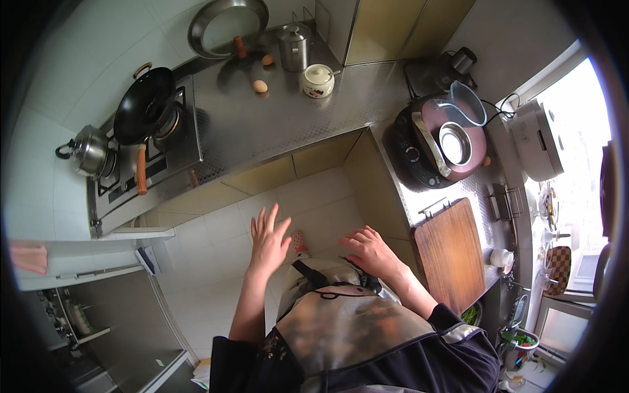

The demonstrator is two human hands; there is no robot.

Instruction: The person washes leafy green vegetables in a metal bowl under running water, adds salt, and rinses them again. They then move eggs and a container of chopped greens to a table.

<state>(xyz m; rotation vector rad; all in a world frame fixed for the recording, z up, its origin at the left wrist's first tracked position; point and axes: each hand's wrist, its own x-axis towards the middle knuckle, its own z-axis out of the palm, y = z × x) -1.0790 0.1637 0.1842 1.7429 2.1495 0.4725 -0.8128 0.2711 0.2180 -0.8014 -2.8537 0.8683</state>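
Observation:
My left hand (268, 241) is held out over the tiled floor with its fingers spread and nothing in it. Across from it, my right hand (373, 249) hovers before my apron (358, 324), palm down, fingers slightly apart, also holding nothing. To the right of my right hand lies a wooden cutting board (452, 255) on the counter. Beyond both hands runs the steel countertop (265, 123). On it are an egg (260, 86), a second egg (267, 60), a lidded ceramic jar (318, 81) with a spoon handle sticking out, and a steel canister (295, 47).
At the left, a black wok (145, 108) and a steel kettle (90, 150) stand on the gas stove (147, 162). A round pan lid (228, 27) leans on the wall. A metal bowl (455, 143) sits on a pink electric cooker (474, 115) at the right, near a rice cooker (533, 142).

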